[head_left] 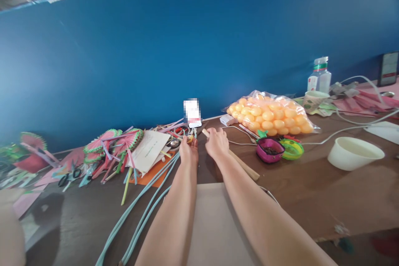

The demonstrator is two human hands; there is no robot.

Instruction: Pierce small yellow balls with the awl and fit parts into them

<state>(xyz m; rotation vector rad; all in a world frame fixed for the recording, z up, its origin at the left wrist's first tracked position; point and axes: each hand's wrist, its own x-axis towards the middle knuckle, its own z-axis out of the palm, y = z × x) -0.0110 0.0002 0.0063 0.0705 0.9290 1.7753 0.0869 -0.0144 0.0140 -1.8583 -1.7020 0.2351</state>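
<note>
Both my arms reach far forward over a brown table (305,191). My left hand (188,149) is closed, its fingers pinched on a small yellowish thing at the edge of a pile of paper strips. My right hand (217,141) is curled over the far end of a wooden stick (246,167), which lies slanted toward the near right. Long pale blue tubes (140,212) run from my left hand toward the near left edge.
Folded pink and green paper fans (112,141) and scissors (69,178) lie left. A bag of orange balls (271,117), a magenta dish (269,149), a green dish (291,149), a white bowl (353,153), a bottle (319,75) and cables sit right. A blue wall stands behind.
</note>
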